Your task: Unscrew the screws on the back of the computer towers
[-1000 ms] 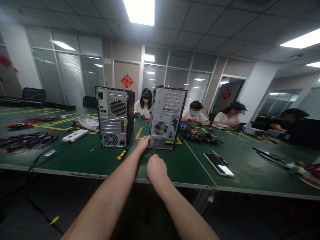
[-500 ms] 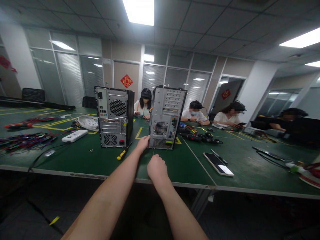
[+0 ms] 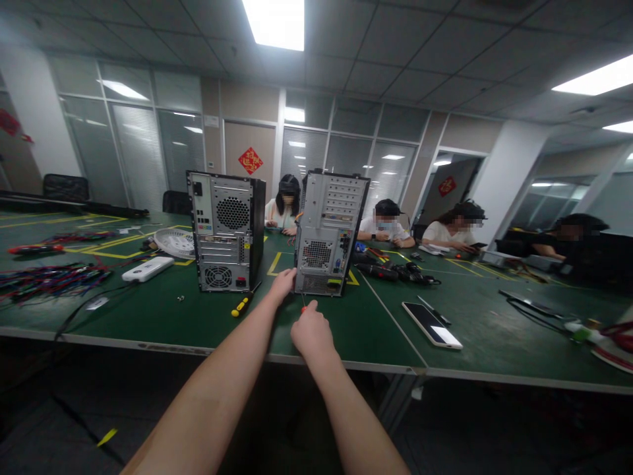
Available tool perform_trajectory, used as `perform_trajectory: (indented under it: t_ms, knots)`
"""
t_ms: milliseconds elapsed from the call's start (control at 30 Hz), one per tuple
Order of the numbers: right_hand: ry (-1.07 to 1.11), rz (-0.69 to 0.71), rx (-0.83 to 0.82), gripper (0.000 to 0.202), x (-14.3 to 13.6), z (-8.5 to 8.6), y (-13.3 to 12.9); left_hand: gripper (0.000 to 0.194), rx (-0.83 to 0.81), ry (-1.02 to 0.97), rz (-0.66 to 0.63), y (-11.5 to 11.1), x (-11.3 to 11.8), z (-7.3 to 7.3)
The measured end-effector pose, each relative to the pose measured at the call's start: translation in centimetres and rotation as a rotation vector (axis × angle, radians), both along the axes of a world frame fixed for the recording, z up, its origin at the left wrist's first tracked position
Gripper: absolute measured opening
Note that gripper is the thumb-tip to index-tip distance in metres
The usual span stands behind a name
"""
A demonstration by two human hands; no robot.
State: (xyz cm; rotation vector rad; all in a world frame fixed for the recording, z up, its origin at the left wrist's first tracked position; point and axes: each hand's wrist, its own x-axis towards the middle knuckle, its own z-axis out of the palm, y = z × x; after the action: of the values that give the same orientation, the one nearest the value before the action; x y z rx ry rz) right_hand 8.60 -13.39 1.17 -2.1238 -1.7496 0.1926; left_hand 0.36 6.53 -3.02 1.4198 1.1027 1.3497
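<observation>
A silver-and-black computer case point(image 3: 324, 227) stands upright on the green table, its rear panel facing me. My left hand point(image 3: 283, 284) holds this case at its lower left edge, with the fingertips partly hidden along the side. Closed around a screwdriver point(image 3: 304, 308) is my right hand point(image 3: 312, 330), just in front of the case. A bit of red handle shows above the fist, and the thin shaft points up to the case's bottom left corner. Whether the tip sits in a screw is too small to tell.
Left stands a second computer case point(image 3: 225, 241), with a yellow-and-black screwdriver point(image 3: 241, 306) before it. A phone point(image 3: 432, 324) lies right. Loose wires point(image 3: 49, 280), a white power strip point(image 3: 148, 269) and a white basket point(image 3: 174, 243) are further left. Several people sit across the table.
My right hand has shifted its grip slightly; the index finger or thumb now sits higher and more red handle shows. My left hand and the cases stay put.
</observation>
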Motion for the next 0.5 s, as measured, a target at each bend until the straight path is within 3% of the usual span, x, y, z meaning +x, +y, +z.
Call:
perform_trajectory:
  t_ms: [300,500]
  knots:
    - [-0.449,0.061,0.086,0.04,-1.2,0.2,-0.5,0.04,-0.042,-0.038,-0.019,-0.1,0.2,0.1]
    - [-0.494,0.118,0.042,0.041,-1.5,0.1,-0.3,0.036,-0.053,-0.042,-0.02,-0.2,0.2,0.2]
